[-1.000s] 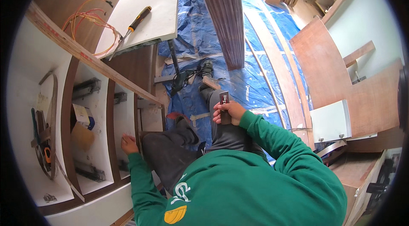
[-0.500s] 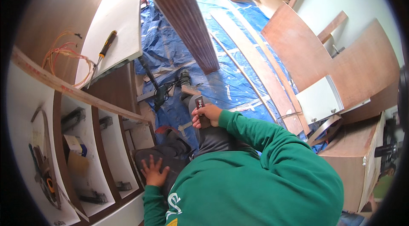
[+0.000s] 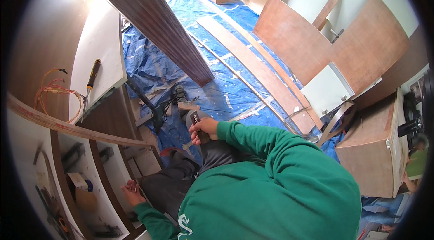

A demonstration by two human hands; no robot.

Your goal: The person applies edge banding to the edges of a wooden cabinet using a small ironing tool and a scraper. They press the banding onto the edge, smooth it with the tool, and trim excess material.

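Blue tarp (image 3: 244,90) covers the floor; right hand (image 3: 207,126) clasps a brown block (image 3: 195,118), long axis pointing away from the sweatshirt (image 3: 271,183); left hand (image 3: 132,193) loosely half-curled.

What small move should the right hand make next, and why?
Probably carry the dark brown, oblong object leftward, toward the brown-edged white wooden cabinet: the right hand grips it over the dark grey trouser leg, well apart from the cabinet, while the left hand is close by the cabinet with nothing clearly visible in it.
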